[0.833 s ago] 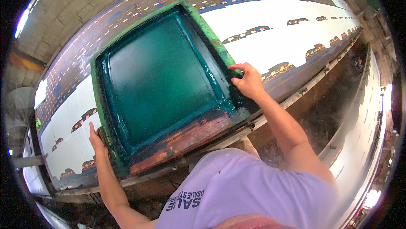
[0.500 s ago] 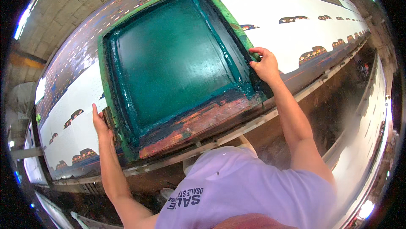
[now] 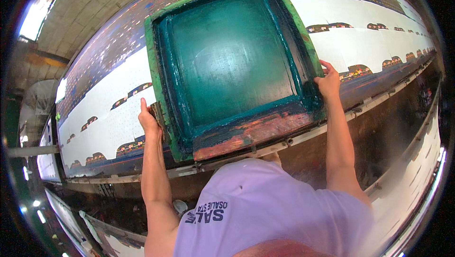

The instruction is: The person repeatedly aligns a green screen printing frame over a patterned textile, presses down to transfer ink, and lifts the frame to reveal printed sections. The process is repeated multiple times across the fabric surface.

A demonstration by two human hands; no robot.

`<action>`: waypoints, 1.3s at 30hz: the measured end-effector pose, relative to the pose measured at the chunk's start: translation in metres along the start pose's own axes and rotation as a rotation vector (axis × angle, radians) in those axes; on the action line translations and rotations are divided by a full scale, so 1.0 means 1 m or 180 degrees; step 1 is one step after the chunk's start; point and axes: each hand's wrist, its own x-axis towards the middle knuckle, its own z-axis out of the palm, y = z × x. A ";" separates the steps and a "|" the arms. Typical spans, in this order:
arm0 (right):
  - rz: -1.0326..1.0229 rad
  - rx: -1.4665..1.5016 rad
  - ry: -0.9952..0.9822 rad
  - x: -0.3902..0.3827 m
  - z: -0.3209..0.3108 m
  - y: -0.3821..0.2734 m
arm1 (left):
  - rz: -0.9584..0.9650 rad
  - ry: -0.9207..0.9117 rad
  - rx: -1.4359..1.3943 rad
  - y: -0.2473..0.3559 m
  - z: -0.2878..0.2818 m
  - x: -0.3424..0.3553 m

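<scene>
A large screen-printing frame (image 3: pixel 310 43) with green edges and a dark teal mesh lies tilted over a long printing table. Dark and reddish ink residue streaks its near end. My left hand (image 3: pixel 150 123) grips a small wooden piece on the frame's left side, thumb pointing up and the other fingers partly hidden. On the right side, my right hand (image 3: pixel 328 85) holds the frame's edge near its lower corner, thumb on the near part and fingers curled over the rim. Beneath the frame, white fabric (image 3: pixel 128 129) with dark car-shaped patches spreads out on both sides.
A metal rail (image 3: pixel 374 103) with small stops runs along the table's near edge. Behind me, at the lower right, stretches another white printed surface (image 3: pixel 417 162). A dark printed band (image 3: pixel 104 67) covers the table's far side; a block wall (image 3: pixel 99 3) rises beyond.
The frame has shifted right along the table, with both hands still on it. More white fabric and a patch now show to its left. The view has also turned slightly.
</scene>
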 end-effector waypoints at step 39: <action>-0.3144 -0.1247 -0.2013 -0.141 -0.047 -0.048 | -0.0103 0.0366 0.1323 -0.057 0.104 -0.035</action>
